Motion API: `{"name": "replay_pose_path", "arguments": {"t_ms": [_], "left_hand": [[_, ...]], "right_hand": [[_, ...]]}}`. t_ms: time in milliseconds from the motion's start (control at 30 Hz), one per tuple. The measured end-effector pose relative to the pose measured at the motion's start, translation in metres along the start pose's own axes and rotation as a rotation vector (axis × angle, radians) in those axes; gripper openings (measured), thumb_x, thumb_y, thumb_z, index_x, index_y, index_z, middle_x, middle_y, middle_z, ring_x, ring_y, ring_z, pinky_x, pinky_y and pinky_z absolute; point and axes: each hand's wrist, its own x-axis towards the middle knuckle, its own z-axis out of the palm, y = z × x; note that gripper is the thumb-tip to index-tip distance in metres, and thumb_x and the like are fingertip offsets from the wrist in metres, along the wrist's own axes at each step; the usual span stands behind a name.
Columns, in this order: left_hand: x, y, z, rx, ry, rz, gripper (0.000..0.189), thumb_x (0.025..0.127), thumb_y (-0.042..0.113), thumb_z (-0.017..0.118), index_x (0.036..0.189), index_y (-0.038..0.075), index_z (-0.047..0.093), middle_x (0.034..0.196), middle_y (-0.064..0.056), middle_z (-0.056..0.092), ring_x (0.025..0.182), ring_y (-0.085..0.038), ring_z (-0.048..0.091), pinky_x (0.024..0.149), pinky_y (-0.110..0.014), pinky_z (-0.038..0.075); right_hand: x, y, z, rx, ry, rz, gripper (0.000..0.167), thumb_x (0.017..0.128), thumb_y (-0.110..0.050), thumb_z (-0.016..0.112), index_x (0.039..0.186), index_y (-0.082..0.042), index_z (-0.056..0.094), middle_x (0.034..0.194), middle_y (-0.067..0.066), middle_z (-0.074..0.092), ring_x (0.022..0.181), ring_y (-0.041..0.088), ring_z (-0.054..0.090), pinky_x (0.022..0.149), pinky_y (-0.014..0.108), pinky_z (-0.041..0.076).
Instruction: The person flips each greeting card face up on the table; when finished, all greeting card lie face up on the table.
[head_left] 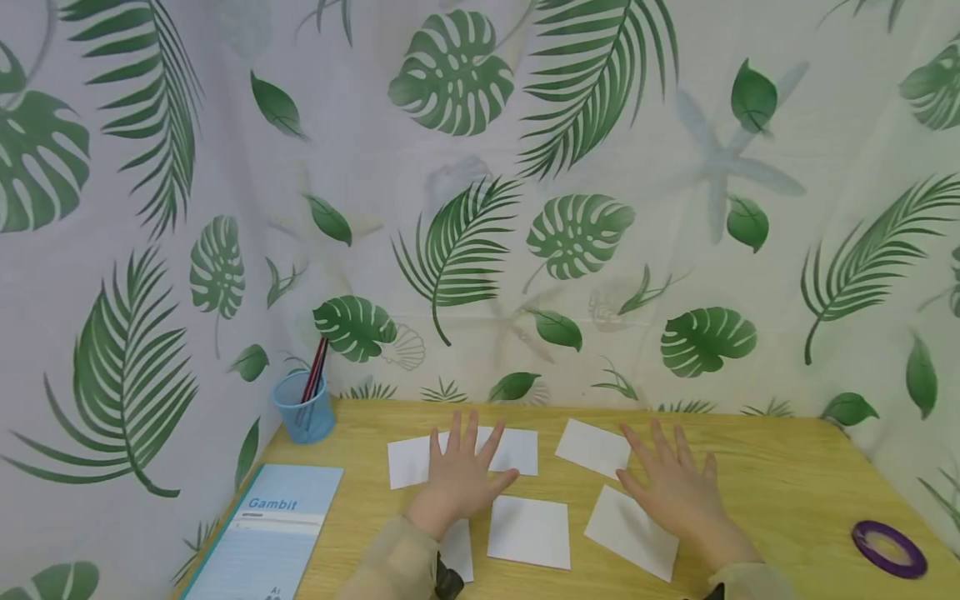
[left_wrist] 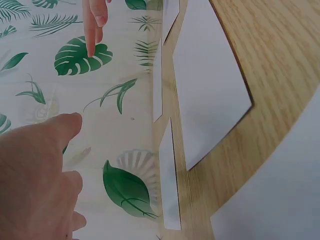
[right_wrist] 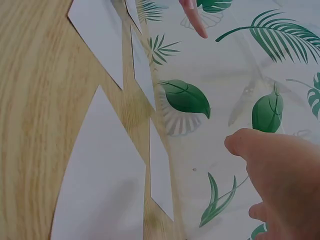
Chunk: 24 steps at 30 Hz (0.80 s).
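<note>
Several blank white paper cards lie on the wooden table in two loose rows. My left hand (head_left: 459,483) is held over the left cards with its fingers spread, partly covering a back-row card (head_left: 513,452) and a front-row card (head_left: 456,552). Over on the right, my right hand (head_left: 678,496) also has spread fingers and overlaps a tilted front card (head_left: 633,533). Between the hands lies a squarish card (head_left: 528,533). Each wrist view shows a hand, the left (left_wrist: 35,175) and the right (right_wrist: 285,175), raised above the cards with nothing in it.
A light-blue notebook (head_left: 281,500) marked Gambit lies at the left edge of the table (head_left: 780,483). Behind it stands a blue cup (head_left: 306,417) holding pencils. A purple tape ring (head_left: 889,550) lies at the right. A leaf-patterned curtain (head_left: 480,350) borders the table.
</note>
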Motion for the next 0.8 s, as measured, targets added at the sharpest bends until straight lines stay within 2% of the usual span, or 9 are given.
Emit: {"name": "replay_pose_path", "arguments": {"t_ms": [167, 367, 533, 800], "left_hand": [[0.013, 0.011, -0.002, -0.003, -0.045, 0.051, 0.074, 0.098, 0.067, 0.033, 0.16, 0.031, 0.016, 0.166, -0.015, 0.011, 0.153, -0.039, 0.004, 0.118, -0.067, 0.011], [0.025, 0.029, -0.009, 0.012, -0.106, 0.119, 0.071, 0.1, 0.064, 0.034, 0.16, 0.032, 0.013, 0.167, -0.013, 0.009, 0.154, -0.036, 0.004, 0.12, -0.063, 0.014], [0.035, 0.04, -0.003, 0.043, -0.124, 0.162, 0.069, 0.1, 0.059, 0.039, 0.159, 0.031, 0.017, 0.167, -0.012, 0.011, 0.154, -0.036, 0.007, 0.12, -0.061, 0.018], [0.049, 0.043, 0.009, 0.128, -0.146, 0.179, 0.06, 0.104, 0.045, 0.043, 0.158, 0.032, 0.022, 0.166, -0.01, 0.016, 0.153, -0.034, 0.014, 0.12, -0.056, 0.023]], "right_hand": [[0.004, 0.01, 0.001, -0.038, 0.005, -0.013, 0.069, 0.098, -0.061, 0.042, 0.157, -0.03, 0.023, 0.161, 0.026, 0.019, 0.144, 0.057, 0.014, 0.101, 0.085, 0.011], [0.011, 0.024, 0.002, -0.066, 0.01, -0.062, 0.072, 0.097, -0.051, 0.053, 0.158, -0.032, 0.02, 0.159, 0.027, 0.025, 0.142, 0.058, 0.018, 0.1, 0.085, 0.017], [0.012, 0.03, 0.003, -0.089, -0.003, -0.112, 0.073, 0.096, -0.046, 0.058, 0.158, -0.031, 0.021, 0.158, 0.024, 0.029, 0.141, 0.059, 0.021, 0.098, 0.085, 0.021], [0.022, 0.033, 0.002, -0.083, -0.001, -0.18, 0.067, 0.097, -0.042, 0.059, 0.155, -0.024, 0.032, 0.157, 0.022, 0.034, 0.142, 0.057, 0.023, 0.1, 0.083, 0.022]]}}
